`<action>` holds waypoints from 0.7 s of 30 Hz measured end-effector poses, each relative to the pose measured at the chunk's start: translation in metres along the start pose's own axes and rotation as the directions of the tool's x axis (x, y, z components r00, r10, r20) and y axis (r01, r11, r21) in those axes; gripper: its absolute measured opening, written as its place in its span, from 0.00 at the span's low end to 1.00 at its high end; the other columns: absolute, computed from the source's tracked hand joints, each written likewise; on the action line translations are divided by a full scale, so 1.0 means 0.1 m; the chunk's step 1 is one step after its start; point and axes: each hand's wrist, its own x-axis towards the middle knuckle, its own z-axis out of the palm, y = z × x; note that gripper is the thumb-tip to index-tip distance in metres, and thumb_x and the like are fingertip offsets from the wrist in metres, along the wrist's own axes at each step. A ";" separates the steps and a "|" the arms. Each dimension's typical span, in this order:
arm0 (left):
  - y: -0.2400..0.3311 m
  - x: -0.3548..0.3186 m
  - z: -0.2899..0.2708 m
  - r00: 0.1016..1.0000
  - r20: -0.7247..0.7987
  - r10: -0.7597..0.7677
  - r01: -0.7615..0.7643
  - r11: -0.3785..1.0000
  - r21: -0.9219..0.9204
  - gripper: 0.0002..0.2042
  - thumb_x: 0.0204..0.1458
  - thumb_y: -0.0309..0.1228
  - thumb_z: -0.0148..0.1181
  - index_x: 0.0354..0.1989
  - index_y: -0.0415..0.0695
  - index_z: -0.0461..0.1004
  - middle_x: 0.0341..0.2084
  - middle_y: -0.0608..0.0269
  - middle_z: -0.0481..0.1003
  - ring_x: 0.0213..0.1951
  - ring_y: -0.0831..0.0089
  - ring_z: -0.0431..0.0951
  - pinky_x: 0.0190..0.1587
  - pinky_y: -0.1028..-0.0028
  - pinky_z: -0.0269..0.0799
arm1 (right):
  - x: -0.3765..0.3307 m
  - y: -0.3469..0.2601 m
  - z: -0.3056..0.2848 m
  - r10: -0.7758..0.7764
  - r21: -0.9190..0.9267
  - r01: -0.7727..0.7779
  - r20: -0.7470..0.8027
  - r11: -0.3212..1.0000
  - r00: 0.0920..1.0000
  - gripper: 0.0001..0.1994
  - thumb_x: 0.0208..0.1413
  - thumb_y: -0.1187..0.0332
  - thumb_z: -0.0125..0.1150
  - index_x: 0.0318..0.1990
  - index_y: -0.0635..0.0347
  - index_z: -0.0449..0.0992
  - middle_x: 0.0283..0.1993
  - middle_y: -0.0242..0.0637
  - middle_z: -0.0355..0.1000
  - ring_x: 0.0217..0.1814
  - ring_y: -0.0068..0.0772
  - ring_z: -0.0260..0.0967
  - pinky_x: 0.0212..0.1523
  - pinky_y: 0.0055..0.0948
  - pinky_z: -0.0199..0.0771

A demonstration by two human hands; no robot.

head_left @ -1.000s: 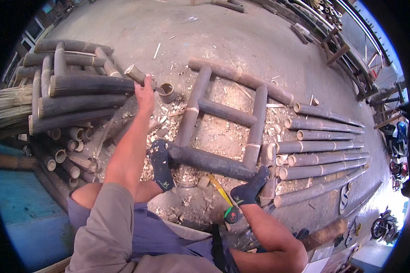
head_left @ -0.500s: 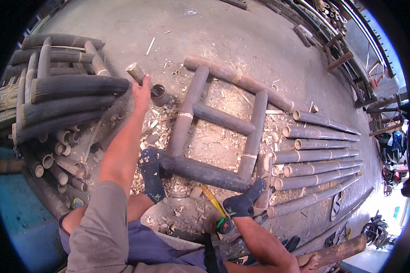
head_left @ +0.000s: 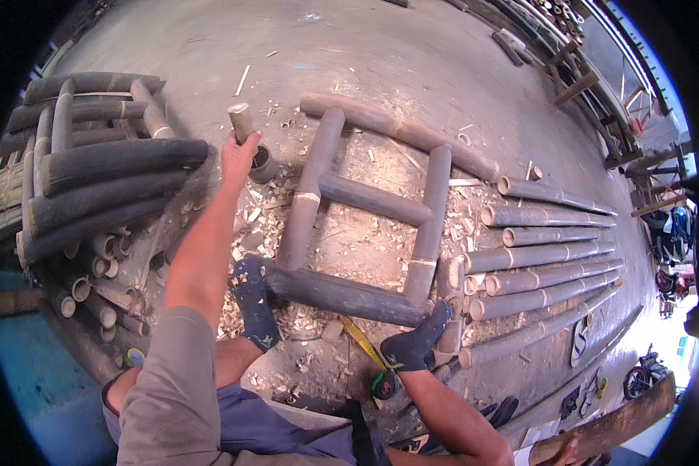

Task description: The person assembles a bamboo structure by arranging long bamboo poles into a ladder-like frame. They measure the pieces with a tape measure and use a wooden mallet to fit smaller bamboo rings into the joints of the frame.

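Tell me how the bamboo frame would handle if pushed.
The frame would probably move as one stiff piece, since its members look joined. It seems unlikely to roll, lying flat. It may be light for its size: similar loose poles show hollow ends.

Bamboo frame (head_left: 377, 199): centre of picture, lying flat, slightly skewed. Grey-brown rounds; two long rails, two uprights between them, one crosspiece. Upper rail (head_left: 400, 128) browner, pale band at a joint, both ends running past the uprights. Lower rail (head_left: 346, 297) darker, near black. Joints appear closed.

Short wooden cylinder (head_left: 241, 118): upper left of centre, gripped, tilted; pale cut end uppermost, lower part hidden.

Dark brown round cup (head_left: 263, 165): just below and right of the cylinder, mouth up, interior dark. Contact between them: cannot tell.

Brown pole (head_left: 625, 423): lower right corner, thick, mottled, held slanting up to the right; near end obscured.
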 end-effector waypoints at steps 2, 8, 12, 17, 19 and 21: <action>-0.02 0.02 -0.01 1.000 0.012 0.005 -0.005 0.998 0.056 0.31 0.54 0.49 0.69 0.57 0.34 0.77 0.46 0.52 0.82 0.47 0.63 0.80 0.52 0.62 0.73 | 0.00 -0.08 -0.06 -0.015 0.027 0.015 -0.019 1.000 1.000 0.35 0.62 0.45 0.64 0.67 0.61 0.67 0.52 0.50 0.77 0.43 0.45 0.80 0.42 0.42 0.83; -0.18 0.22 0.02 0.992 0.028 -0.125 0.125 0.992 -0.025 0.27 0.57 0.46 0.69 0.53 0.32 0.78 0.43 0.55 0.82 0.44 0.68 0.80 0.50 0.64 0.74 | 0.07 -0.32 -0.26 -0.051 0.256 0.051 -0.007 0.965 0.999 0.35 0.62 0.45 0.64 0.67 0.61 0.67 0.53 0.50 0.77 0.44 0.46 0.80 0.43 0.42 0.84; 0.00 0.21 0.06 0.989 -0.146 -0.008 -0.023 0.977 -0.210 0.26 0.60 0.46 0.67 0.52 0.33 0.75 0.39 0.57 0.81 0.41 0.68 0.79 0.49 0.64 0.73 | -0.03 -0.28 -0.21 0.029 0.413 -0.195 0.375 0.889 0.926 0.36 0.61 0.44 0.63 0.65 0.65 0.66 0.59 0.50 0.73 0.48 0.47 0.78 0.45 0.45 0.85; 0.76 -0.52 0.36 0.900 -0.240 0.364 -0.419 0.874 -0.247 0.25 0.61 0.43 0.67 0.55 0.34 0.72 0.42 0.53 0.80 0.43 0.63 0.78 0.50 0.61 0.72 | -0.58 -0.01 0.13 0.249 0.355 -0.625 0.696 0.695 0.673 0.40 0.58 0.39 0.64 0.62 0.68 0.68 0.46 0.48 0.77 0.43 0.43 0.78 0.41 0.40 0.84; 1.03 -1.16 0.62 0.919 -0.047 0.392 -0.389 0.920 0.052 0.21 0.58 0.34 0.67 0.57 0.39 0.72 0.46 0.46 0.80 0.47 0.56 0.81 0.52 0.59 0.73 | -0.79 0.09 0.25 0.377 0.181 -0.701 0.737 0.690 0.561 0.41 0.56 0.38 0.65 0.59 0.72 0.69 0.41 0.46 0.77 0.40 0.41 0.77 0.40 0.40 0.82; 1.16 -2.03 0.85 0.839 0.152 0.522 -0.503 0.852 -0.147 0.18 0.58 0.35 0.67 0.53 0.39 0.74 0.42 0.47 0.81 0.44 0.56 0.81 0.52 0.60 0.75 | -1.02 0.20 0.34 0.301 0.168 -0.559 0.700 0.812 0.648 0.39 0.56 0.39 0.64 0.58 0.70 0.69 0.39 0.48 0.77 0.34 0.41 0.78 0.35 0.38 0.83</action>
